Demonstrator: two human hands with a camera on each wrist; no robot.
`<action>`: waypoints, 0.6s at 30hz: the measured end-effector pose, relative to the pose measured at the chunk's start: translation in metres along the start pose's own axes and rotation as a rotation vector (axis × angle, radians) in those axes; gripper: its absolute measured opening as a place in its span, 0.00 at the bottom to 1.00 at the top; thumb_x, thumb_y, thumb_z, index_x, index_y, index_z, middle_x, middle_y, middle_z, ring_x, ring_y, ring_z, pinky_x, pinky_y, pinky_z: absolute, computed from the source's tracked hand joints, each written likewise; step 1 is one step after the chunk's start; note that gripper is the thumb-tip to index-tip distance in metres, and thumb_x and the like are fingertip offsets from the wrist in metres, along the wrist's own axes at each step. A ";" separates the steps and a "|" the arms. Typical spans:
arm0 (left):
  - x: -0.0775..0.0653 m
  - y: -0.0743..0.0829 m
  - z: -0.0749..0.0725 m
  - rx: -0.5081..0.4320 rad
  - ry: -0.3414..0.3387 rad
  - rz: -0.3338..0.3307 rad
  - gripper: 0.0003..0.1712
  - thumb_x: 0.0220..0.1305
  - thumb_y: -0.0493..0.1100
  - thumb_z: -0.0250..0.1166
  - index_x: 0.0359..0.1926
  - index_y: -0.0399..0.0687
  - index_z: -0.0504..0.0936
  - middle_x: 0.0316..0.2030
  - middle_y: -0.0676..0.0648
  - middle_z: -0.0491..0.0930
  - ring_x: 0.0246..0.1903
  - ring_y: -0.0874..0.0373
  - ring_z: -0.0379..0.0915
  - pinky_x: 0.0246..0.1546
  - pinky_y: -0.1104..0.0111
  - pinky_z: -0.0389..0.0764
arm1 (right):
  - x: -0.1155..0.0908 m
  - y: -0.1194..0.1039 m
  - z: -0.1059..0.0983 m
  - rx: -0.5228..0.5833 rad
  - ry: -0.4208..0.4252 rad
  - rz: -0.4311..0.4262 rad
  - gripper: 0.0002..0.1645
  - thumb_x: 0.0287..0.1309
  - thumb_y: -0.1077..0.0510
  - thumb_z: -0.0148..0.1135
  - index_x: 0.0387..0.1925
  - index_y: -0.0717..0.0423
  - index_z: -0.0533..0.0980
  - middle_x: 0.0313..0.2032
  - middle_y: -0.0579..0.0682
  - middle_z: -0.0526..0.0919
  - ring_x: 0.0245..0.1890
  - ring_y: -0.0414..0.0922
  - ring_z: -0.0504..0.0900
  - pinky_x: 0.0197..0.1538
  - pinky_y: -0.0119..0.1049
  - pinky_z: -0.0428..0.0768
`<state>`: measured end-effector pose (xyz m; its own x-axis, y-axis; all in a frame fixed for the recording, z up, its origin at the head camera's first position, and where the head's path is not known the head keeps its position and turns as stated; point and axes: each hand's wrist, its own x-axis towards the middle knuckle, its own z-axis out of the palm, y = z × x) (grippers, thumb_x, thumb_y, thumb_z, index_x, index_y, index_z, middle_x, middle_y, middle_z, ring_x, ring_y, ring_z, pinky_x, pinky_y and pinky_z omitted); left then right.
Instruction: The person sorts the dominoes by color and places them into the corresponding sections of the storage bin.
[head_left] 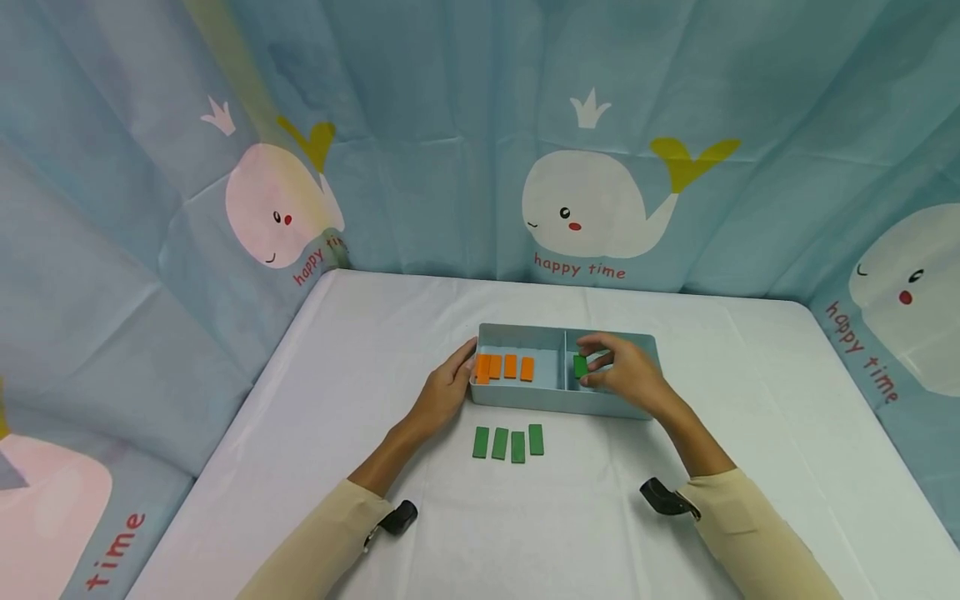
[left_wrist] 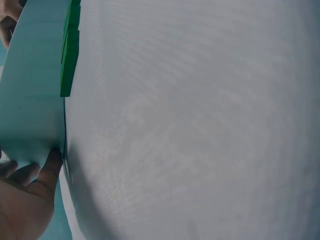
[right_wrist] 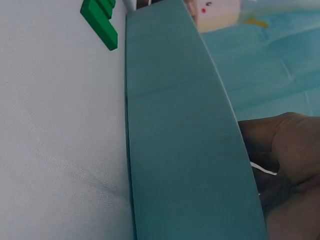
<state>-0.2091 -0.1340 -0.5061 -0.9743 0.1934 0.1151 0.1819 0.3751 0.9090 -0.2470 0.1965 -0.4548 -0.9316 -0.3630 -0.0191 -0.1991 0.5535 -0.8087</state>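
Beyond your right hand [head_left: 630, 375], red lettering [head_left: 555, 264] reads "happy time" beneath a white whale [head_left: 588, 208] on the hanging cloth [head_left: 450, 92]. The same words stand by a pinkish whale [head_left: 273, 200] beyond and left of your left hand [head_left: 438, 396], and by a cut-off whale [head_left: 911, 312] right of your right hand. Well left of your left hand, nearer you, the cloth shows only "time".

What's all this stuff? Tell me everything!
box: 1, light blue, on table
table: 1, white, under box
orange tiles: 4, orange, left compartment
inner tile: 1, green, right compartment
outer tiles: 4, green, on table
hangings: unclear, light blue, around table
whales: at least 3, pale, on hangings
crowns: 2, white, above whales
lettering: 4 bits, red, on hangings
sleeves: 2, beige, head view's bottom
wrist cameras: 2, black, by sleeves
left hand: 1, bare, against box end
right hand: 1, bare, pinching inner tile
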 end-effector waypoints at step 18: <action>0.001 0.000 0.001 0.011 -0.002 -0.021 0.30 0.88 0.47 0.45 0.84 0.49 0.57 0.82 0.50 0.59 0.82 0.53 0.52 0.82 0.52 0.56 | 0.019 0.000 0.008 -0.039 -0.069 0.041 0.34 0.61 0.68 0.74 0.68 0.62 0.76 0.61 0.63 0.82 0.54 0.57 0.85 0.50 0.47 0.87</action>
<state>-0.2104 -0.1331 -0.5060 -0.9776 0.1872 0.0957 0.1633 0.3894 0.9065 -0.2621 0.1840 -0.4596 -0.9163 -0.3894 -0.0938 -0.1738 0.5976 -0.7827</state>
